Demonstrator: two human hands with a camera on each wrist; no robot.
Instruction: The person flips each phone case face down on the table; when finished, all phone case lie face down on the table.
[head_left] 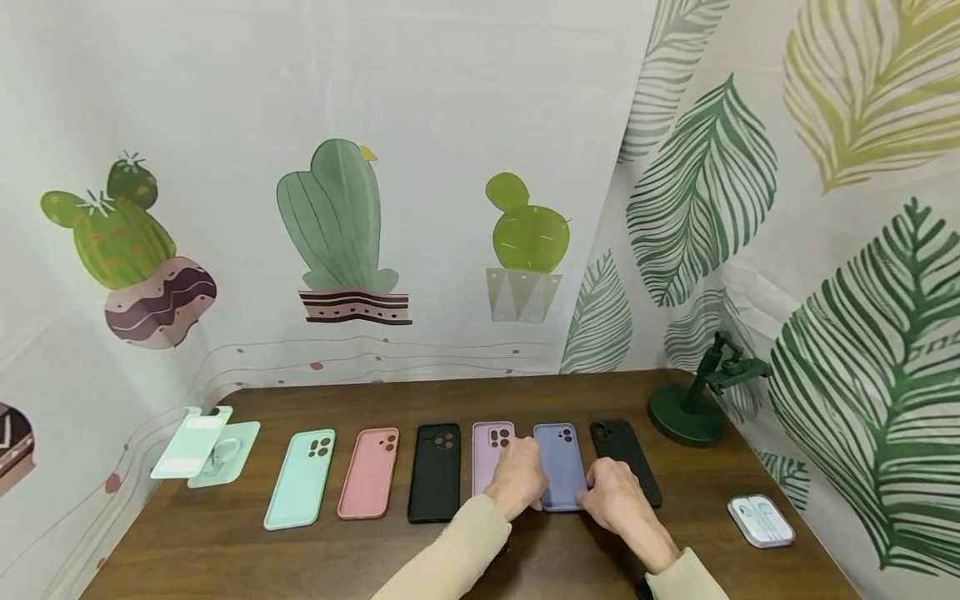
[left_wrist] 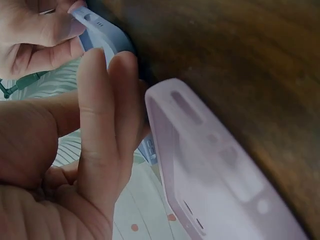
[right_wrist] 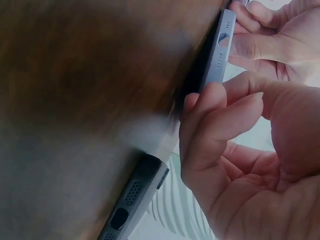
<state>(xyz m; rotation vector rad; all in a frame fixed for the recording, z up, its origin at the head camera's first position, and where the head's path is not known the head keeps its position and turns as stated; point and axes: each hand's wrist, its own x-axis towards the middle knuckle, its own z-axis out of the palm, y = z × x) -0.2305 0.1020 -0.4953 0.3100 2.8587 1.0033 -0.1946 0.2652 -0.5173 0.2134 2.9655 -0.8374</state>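
A blue-violet phone case point(head_left: 560, 468) lies on the brown table between my two hands. My left hand point(head_left: 519, 477) holds its left edge near the bottom, and my right hand point(head_left: 613, 497) pinches its lower right corner. In the right wrist view the case's bottom end point(right_wrist: 216, 70) faces the camera, with fingers of both hands at it. Left of it, beside my left hand, is a lilac phone case point(head_left: 483, 458), partly hidden by that hand. A black phone case point(head_left: 633, 458) lies just right of my right hand.
Further left in the row lie a black case point(head_left: 433, 479), a pink case point(head_left: 369, 475) and a mint case point(head_left: 300, 479). A mint folding stand point(head_left: 198, 446) is at the left edge. A dark green stand point(head_left: 686, 412) and boxed earphones point(head_left: 761, 521) are on the right.
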